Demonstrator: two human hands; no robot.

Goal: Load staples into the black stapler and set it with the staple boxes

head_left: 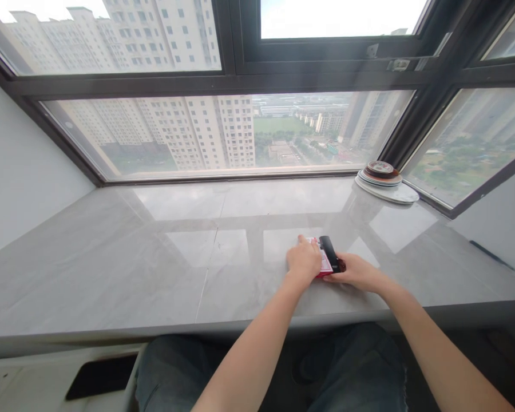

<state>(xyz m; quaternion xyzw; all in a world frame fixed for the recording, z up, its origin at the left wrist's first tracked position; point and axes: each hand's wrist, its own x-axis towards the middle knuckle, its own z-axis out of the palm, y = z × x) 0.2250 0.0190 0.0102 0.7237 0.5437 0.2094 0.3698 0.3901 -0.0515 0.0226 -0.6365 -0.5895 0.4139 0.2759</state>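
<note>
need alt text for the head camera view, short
A person's left hand and right hand rest on a small red-and-white box with a black oblong object against it, on a grey stone window ledge. A stack of round plates sits far right.

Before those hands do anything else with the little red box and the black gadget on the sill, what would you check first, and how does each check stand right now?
1. Left hand has a grip on the red box: ok, it lies on top of the box, covering most of it.
2. Right hand is at the black gadget: ok, its fingers touch the near end.
3. Box rests flat on the stone sill: ok, as far as it shows.
4. Box is shut: cannot tell, the left hand hides it.
5. Stack of plates stands apart from the hands: ok, it sits in the far right corner by the window.
</note>
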